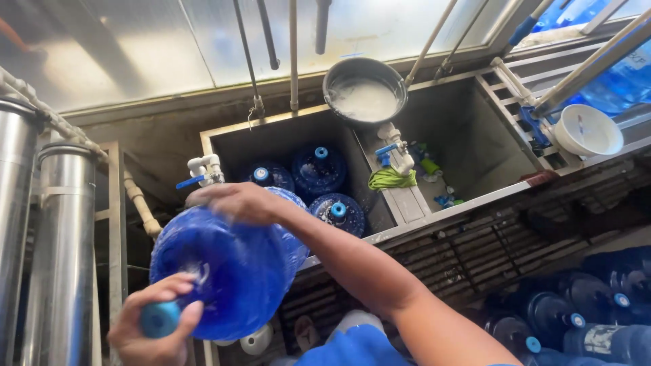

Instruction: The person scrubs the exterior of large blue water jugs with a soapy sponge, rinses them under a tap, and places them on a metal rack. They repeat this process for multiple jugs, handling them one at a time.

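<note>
A large blue water jug (230, 268) hangs tipped on its side in the air, in front of the steel sink basin (285, 139) and above the floor, its capped neck pointing toward the camera and its base toward the basin. The left hand (152, 325) closes around the neck, fingers curled over the light-blue cap (159, 318), thumb on top. The right hand (234, 202) lies flat over the far upper end of the jug, fingers together and pressed against the plastic (the forearm runs back down to the lower right, across the basin's edge).

Just behind the jug, inside the left basin, stand three more blue jugs (319, 169) with light-blue caps, upright and close together. A white pipe with a blue tap handle (202, 173) sits at the basin's left corner, just beyond the right hand. On the divider between the two basins lie a green cloth (391, 179) and another white tap. A dark round pan (365, 91) holding pale liquid rests at the back rim. A white bowl (587, 129) stands on the rack to the right. Two steel cylinders (61, 237) stand at the far left, and more blue jugs (576, 312) crowd the floor at lower right.
</note>
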